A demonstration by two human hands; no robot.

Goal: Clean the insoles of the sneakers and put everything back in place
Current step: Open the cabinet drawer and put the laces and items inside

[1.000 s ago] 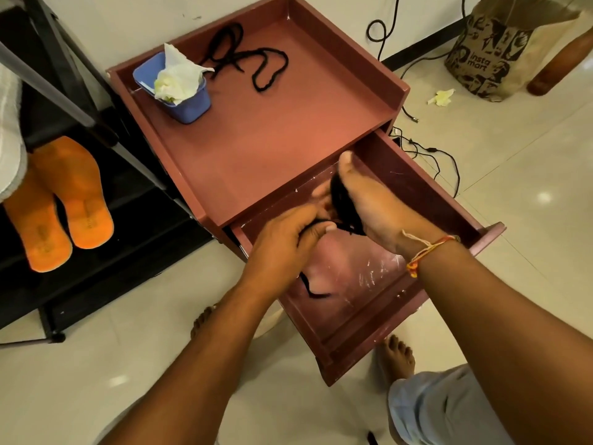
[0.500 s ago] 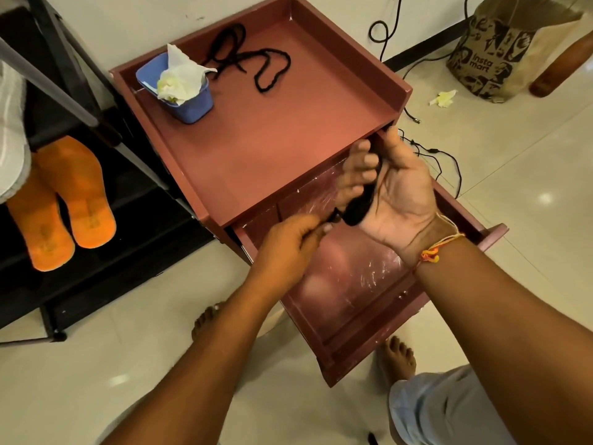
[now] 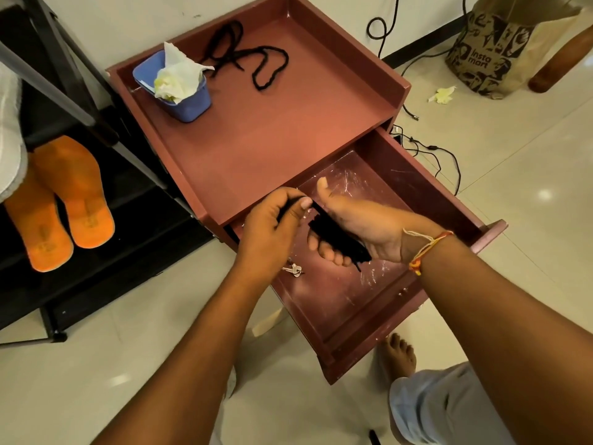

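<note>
Both forearms reach forward over the open drawer. The right hand lies palm turned inward, thumb pointing away, its fingers curled round a bundle of black shoelace. The left hand, knuckles up, pinches the lace's free strand just beside it, the strand taut between them. The orange insoles lie side by side on the black rack at left, well apart from both hands.

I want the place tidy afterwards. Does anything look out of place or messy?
Yes. A crumpled tissue lies on the floor by the bag. A loose black lace sprawls on the cabinet top. The open drawer has a floor scuffed white.
</note>
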